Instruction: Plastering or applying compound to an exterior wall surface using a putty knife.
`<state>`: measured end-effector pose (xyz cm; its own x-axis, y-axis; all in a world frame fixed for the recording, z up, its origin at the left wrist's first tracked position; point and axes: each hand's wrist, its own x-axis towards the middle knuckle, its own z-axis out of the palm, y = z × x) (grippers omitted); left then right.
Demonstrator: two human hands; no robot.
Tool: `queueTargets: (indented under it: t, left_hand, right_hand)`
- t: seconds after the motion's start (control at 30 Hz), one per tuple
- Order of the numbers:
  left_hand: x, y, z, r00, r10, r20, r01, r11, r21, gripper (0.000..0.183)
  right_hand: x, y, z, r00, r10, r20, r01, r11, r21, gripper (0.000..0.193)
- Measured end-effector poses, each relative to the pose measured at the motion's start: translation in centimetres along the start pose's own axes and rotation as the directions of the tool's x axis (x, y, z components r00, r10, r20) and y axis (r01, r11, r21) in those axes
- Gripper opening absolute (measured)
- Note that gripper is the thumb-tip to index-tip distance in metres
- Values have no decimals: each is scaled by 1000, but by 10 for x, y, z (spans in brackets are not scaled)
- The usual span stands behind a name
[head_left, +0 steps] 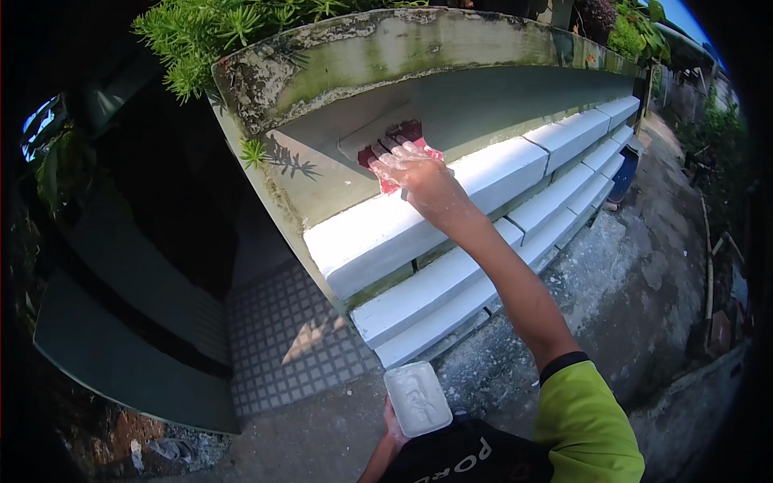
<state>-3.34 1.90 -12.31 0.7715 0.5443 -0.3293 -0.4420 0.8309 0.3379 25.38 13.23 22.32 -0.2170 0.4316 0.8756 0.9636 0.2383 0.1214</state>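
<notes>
Red spreader (411, 130) meets the wall (515, 105) at the frame's upper centre, gripped by my right hand (412, 171), seemingly for even pressure, while my left hand (392, 422) holds the tub (391, 396) lower centre, likely for easy reach.

This is an outdoor spot, apparently the front of a house beside a lane. Sunlight falls on a low wall (523, 101) with a mossy coping (419, 50), green plants (213, 36) above it and white stepped ledges (451, 197) below. A patterned tiled floor (274, 338) lies left; a rough concrete path (636, 266) runs far right under blue sky (683, 18).
</notes>
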Motion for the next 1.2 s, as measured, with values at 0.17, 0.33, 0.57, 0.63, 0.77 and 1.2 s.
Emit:
queueTargets:
  t: [0.17,0.33,0.57,0.63,0.77,1.2]
  left_hand:
    - [0,-9,-1,998,60,-26,-60,998,-3,70]
    - [-2,-11,-7,998,46,-45,-45,999,31,70]
    - [4,-9,-20,991,94,-100,-88,994,62,69]
    - [1,-9,-24,986,97,-134,-85,992,90,68]
    - [-1,-9,-32,980,94,-174,-69,988,142,67]
    - [-4,-13,-29,977,84,-194,-63,992,111,66]
  right_hand:
    - [10,-2,-21,992,-61,-113,67,996,53,60]
    - [38,3,-13,998,19,52,-22,998,66,54]
    - [3,-20,-20,993,0,122,-12,995,96,35]
    - [18,-13,-34,985,-61,-163,68,997,38,36]
    - [43,3,-23,994,42,100,-42,999,-10,34]
    - [21,28,-26,934,-25,-356,-47,980,-192,50]
